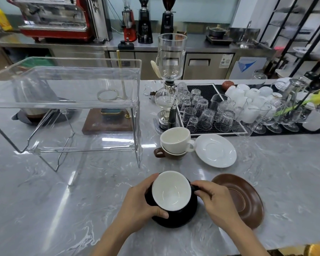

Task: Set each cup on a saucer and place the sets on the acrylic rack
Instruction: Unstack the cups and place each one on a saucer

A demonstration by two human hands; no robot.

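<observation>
Acrylic rack (67, 100): beyond and left of the left hand, both shelves bare.
Brown saucer (242, 198): just right of the right hand.
White saucer (215, 150): beyond the right hand.
Black saucer (175, 217): beneath both hands.
Black cup (171, 191): on its saucer, between the hands.
Stacked cups (174, 143): white cup nested in the brown, beyond the hands.
Left hand (137, 202): fingers curled round the black cup's side.
Right hand (216, 200): pinching its handle.

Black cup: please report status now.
Both hands on black cup, left hand round body, right hand at handle. Cup over black saucer. Acrylic rack bare, path open.
</observation>
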